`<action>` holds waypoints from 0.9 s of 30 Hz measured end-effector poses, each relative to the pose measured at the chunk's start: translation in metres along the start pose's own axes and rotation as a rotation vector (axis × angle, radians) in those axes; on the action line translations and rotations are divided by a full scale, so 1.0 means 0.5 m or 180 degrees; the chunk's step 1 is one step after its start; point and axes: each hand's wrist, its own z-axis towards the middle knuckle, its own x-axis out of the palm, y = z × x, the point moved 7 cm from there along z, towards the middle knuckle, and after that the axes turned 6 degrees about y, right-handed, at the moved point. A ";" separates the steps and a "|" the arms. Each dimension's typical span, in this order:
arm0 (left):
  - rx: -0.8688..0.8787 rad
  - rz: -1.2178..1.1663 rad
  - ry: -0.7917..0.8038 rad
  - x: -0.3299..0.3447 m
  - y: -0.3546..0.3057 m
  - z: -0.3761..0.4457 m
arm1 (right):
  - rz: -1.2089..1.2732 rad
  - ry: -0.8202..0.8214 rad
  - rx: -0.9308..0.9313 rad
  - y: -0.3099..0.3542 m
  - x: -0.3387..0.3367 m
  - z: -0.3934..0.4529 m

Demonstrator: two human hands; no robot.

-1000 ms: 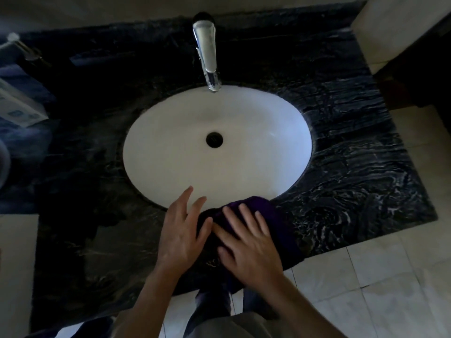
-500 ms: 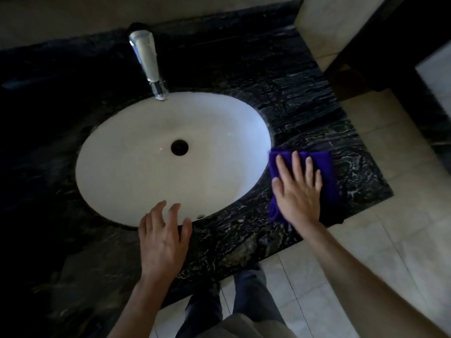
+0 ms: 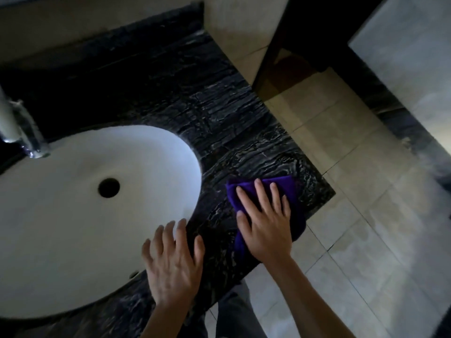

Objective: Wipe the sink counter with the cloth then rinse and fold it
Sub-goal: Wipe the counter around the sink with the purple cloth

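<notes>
Two hands are on the bench: your right hand (image 3: 264, 222), flat and clasping nothing, has slid the purple cloth (image 3: 291, 191) from the front edge to the right of the white basin (image 3: 73, 240), your left hand (image 3: 172, 262) open, so wiping continues.

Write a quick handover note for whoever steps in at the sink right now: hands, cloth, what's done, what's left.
Right hand: flat, fingers spread, pressing the purple cloth onto the dark marble counter, right of the white basin, near the front corner.
Left hand: open, holding nothing, resting at the basin's front rim.
Faucet: no water visibly running.
Done: wiping is under way; how much counter is covered can't be told.
Left: finish wiping, rinse the cloth, fold it.
</notes>
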 end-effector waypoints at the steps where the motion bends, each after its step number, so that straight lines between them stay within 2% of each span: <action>1: -0.0010 0.0009 0.0017 0.003 0.001 0.001 | -0.0028 0.0013 0.0115 -0.026 -0.004 0.022; 9: -0.0088 -0.0039 0.0112 0.005 -0.001 0.006 | 0.0069 0.0059 0.0898 -0.236 -0.058 0.185; 11: -0.0081 0.0002 0.0201 0.006 -0.002 0.007 | 0.0123 0.0120 0.1070 -0.253 -0.058 0.204; 14: -0.0094 0.0042 0.0300 0.004 -0.007 0.010 | -0.0053 0.0231 0.1033 -0.209 -0.042 0.170; 17: -0.0128 -0.0392 0.0075 -0.013 -0.015 0.028 | -0.0141 0.0251 0.0665 -0.100 -0.023 0.078; 21: 0.0014 -0.0805 -0.0203 -0.043 -0.055 0.096 | -0.0143 0.0549 -0.0323 0.092 0.015 -0.026; 24: 0.0045 -0.0812 -0.0047 -0.036 -0.073 0.134 | -0.0115 0.0608 -0.0991 0.136 0.008 0.009; 27: -0.0033 -0.0809 0.0094 -0.013 -0.070 0.140 | -0.0146 0.0540 -0.1506 0.134 -0.009 0.129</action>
